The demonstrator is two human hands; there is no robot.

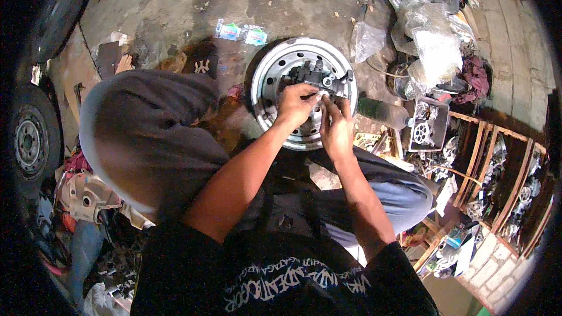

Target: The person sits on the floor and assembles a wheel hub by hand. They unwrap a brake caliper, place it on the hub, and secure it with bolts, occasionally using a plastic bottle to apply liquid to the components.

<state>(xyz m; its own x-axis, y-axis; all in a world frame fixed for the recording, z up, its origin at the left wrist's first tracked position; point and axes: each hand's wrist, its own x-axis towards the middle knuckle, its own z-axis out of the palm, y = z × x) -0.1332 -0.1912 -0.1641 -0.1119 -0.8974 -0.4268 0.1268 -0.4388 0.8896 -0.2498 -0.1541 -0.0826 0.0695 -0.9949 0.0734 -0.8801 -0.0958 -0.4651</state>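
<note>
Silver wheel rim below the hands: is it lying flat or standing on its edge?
The wheel rim lies flat: seen from above, it shows its round, holed face, with a dark part over it.

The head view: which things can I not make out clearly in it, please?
Head view: small white piece, partly covered by the left hand and right hand.
Head view: wheel, its middle hidden by the dark metal part and hands.
Head view: lower left tyre, outer side lost in black edge.

There are two hands point(294, 105) point(338, 127), one bare wheel rim point(274, 65), two packets point(229, 31) point(256, 35), one bottle point(381, 112).
</note>
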